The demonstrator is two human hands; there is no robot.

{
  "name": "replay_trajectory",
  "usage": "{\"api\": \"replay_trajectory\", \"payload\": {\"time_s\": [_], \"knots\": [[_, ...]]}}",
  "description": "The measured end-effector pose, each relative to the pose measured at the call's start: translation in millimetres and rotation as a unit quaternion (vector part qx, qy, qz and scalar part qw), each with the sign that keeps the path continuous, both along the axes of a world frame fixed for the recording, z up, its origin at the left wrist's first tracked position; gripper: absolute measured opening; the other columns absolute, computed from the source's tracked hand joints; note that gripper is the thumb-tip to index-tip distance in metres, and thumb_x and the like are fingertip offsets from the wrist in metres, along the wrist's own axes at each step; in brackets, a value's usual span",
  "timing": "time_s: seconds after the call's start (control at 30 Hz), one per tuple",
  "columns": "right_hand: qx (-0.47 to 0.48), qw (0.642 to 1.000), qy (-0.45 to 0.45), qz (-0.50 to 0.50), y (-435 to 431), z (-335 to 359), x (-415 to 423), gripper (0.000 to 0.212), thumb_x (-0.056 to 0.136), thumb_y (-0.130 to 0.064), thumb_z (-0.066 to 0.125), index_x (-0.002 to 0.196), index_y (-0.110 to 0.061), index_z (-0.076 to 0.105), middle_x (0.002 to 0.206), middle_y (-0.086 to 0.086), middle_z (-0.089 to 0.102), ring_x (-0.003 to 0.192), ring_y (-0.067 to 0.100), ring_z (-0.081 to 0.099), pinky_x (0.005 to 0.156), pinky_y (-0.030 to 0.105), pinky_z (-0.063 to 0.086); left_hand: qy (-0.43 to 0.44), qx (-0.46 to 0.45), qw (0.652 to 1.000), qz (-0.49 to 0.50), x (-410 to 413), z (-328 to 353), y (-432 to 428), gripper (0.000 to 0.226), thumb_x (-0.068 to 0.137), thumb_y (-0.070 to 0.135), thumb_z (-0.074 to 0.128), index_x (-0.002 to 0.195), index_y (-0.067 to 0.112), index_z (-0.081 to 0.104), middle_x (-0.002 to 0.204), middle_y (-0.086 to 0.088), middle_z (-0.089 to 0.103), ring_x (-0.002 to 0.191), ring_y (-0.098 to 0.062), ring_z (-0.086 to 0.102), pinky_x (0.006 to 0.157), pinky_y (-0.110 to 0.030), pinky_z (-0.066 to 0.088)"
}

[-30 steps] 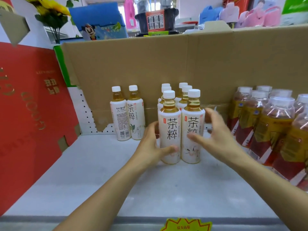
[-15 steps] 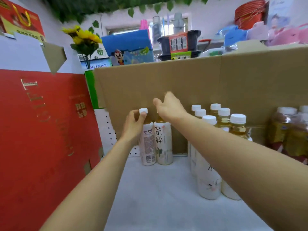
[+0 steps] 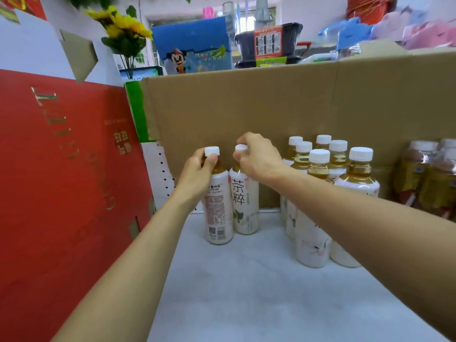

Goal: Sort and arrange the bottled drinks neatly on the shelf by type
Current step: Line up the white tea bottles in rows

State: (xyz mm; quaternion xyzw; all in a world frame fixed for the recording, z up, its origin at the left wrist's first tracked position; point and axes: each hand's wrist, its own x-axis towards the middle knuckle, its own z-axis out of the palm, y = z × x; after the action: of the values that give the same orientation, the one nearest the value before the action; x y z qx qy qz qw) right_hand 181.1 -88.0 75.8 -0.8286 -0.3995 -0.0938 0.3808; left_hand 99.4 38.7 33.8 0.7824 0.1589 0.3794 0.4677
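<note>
Two white-labelled tea bottles stand apart at the back left of the shelf (image 3: 246, 292). My left hand (image 3: 197, 174) grips the neck of the left tea bottle (image 3: 218, 213), whose label back faces me. My right hand (image 3: 256, 156) closes over the cap of the right tea bottle (image 3: 245, 206). Both bottles stand upright on the shelf surface. A group of several identical tea bottles (image 3: 318, 193) stands in rows to the right, partly behind my right forearm.
Shrink-wrapped bottles with red and yellow labels (image 3: 429, 176) stand at the far right. A cardboard wall (image 3: 271, 107) closes the back of the shelf and a red box (image 3: 61, 181) walls the left side. Bare white shelf lies in front of the bottles.
A second ago both hands were around the front pair of the group. They reached to the two bottles at the back left, and now each hand is closed on one.
</note>
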Motion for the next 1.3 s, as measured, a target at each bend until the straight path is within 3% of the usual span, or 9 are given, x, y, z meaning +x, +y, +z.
{"api": "replay_trajectory", "payload": {"time_s": [0.13,0.27,0.5,0.7,0.9,1.03,1.13,1.2,1.3], "knots": [[0.018,0.998,-0.029,0.052,-35,-5,-19,0.031,0.099,-0.023,0.055,0.129,-0.014,0.056,0.128,0.005,0.06,0.114,0.022,0.057,0.098,0.039,0.047,-0.083,-0.056,0.994,-0.051,-27,-12,-22,0.019,0.102,0.03,0.045,0.115,0.027,0.058,0.111,-0.009,0.069,0.099,-0.02,0.066,0.09,-0.035,0.052],[0.043,0.993,-0.01,0.111,-66,-5,-34,0.022,0.096,-0.022,0.058,0.116,-0.014,0.064,0.109,-0.001,0.063,0.097,0.012,0.06,0.08,0.026,0.047,-0.131,0.011,0.989,-0.067,-44,-12,-50,0.019,0.099,0.034,0.058,0.106,0.016,0.055,0.084,-0.006,0.064,0.075,-0.014,0.062,0.072,-0.025,0.052],[0.08,0.987,-0.004,0.136,-113,-10,-42,0.021,0.098,-0.017,0.059,0.118,-0.012,0.063,0.1,-0.009,0.064,0.092,0.006,0.061,0.079,0.018,0.048,-0.097,-0.02,0.984,-0.15,-53,5,-76,0.032,0.101,0.032,0.051,0.075,0.015,0.054,0.059,-0.007,0.061,0.063,-0.024,0.061,0.071,-0.037,0.052],[0.08,0.989,0.005,0.123,-151,-11,-40,0.019,0.099,-0.019,0.058,0.117,-0.017,0.063,0.098,-0.018,0.059,0.093,0.001,0.061,0.08,0.014,0.05,-0.078,-0.032,0.964,-0.254,-51,9,-102,0.025,0.08,0.025,0.067,0.06,0.015,0.056,0.054,-0.008,0.06,0.057,-0.026,0.062,0.073,-0.043,0.053],[0.146,0.979,0.06,0.131,-160,-27,-42,0.022,0.096,-0.023,0.063,0.117,-0.018,0.061,0.107,0.001,0.068,0.101,0.016,0.066,0.093,0.039,0.054,-0.085,-0.011,0.966,-0.245,-45,5,-115,0.038,0.078,0.036,0.061,0.073,-0.001,0.066,0.073,-0.021,0.07,0.068,-0.031,0.064,0.068,-0.035,0.054],[0.105,0.975,0.11,0.164,-161,-50,-48,0.027,0.092,-0.038,0.066,0.112,-0.026,0.053,0.104,-0.014,0.062,0.098,0.004,0.061,0.085,0.031,0.051,-0.054,0.004,0.986,-0.16,-54,-11,-121,0.055,0.074,0.062,0.057,0.083,0.01,0.07,0.084,-0.007,0.068,0.076,-0.014,0.062,0.074,-0.026,0.049],[0.091,0.968,0.145,0.182,-168,-74,-48,0.062,0.083,-0.041,0.075,0.133,-0.036,0.039,0.118,-0.026,0.054,0.111,-0.001,0.057,0.093,0.029,0.049,-0.022,0.009,0.993,-0.112,-71,-41,-125,0.065,0.056,0.073,0.069,0.104,0.029,0.064,0.1,0.006,0.069,0.094,-0.004,0.066,0.083,-0.031,0.053],[0.086,0.964,0.173,0.182,-172,-90,-46,0.082,0.077,-0.032,0.082,0.141,-0.034,0.031,0.116,-0.026,0.055,0.1,-0.012,0.059,0.082,0.016,0.052,0.035,0.017,0.991,-0.124,-81,-63,-127,0.083,0.051,0.068,0.083,0.121,0.035,0.054,0.112,0.01,0.07,0.105,-0.007,0.067,0.087,-0.034,0.057],[0.079,0.966,0.185,0.165,-172,-112,-42,0.07,0.073,-0.026,0.086,0.127,-0.028,0.042,0.108,-0.019,0.064,0.097,-0.007,0.065,0.078,0.018,0.057,0.099,0.063,0.99,-0.072,-90,-86,-131,0.093,0.043,0.054,0.093,0.124,0.04,0.049,0.113,0.02,0.068,0.106,0.0,0.065,0.085,-0.023,0.055]]}}
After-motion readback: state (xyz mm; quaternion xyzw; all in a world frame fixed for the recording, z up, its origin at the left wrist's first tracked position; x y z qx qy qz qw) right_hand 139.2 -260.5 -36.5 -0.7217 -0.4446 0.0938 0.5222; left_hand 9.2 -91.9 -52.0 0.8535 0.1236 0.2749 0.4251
